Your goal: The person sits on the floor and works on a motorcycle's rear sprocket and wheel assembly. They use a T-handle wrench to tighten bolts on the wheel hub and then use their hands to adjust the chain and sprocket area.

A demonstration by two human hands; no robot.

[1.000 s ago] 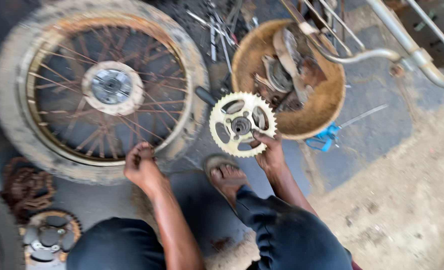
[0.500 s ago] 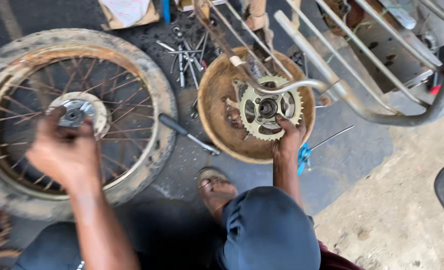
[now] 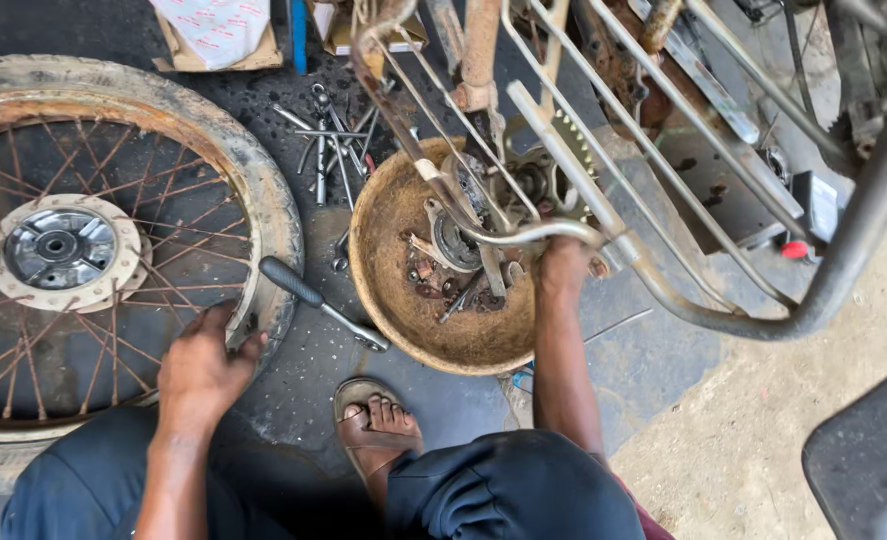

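Resting left hand [image 3: 201, 372] against wheel [image 3: 263, 215]

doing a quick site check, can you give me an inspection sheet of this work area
surface: dark oily floor, sandy ground at right
job's things: spoked wheel lying flat; sprocket held over rusty bowl of small parts
clutter: loose spanners, black-handled tool, cardboard box
hands: left hand on the wheel's rim; right hand holds the sprocket
cables: nothing seen
surroundings: motorbike frame, sandalled foot
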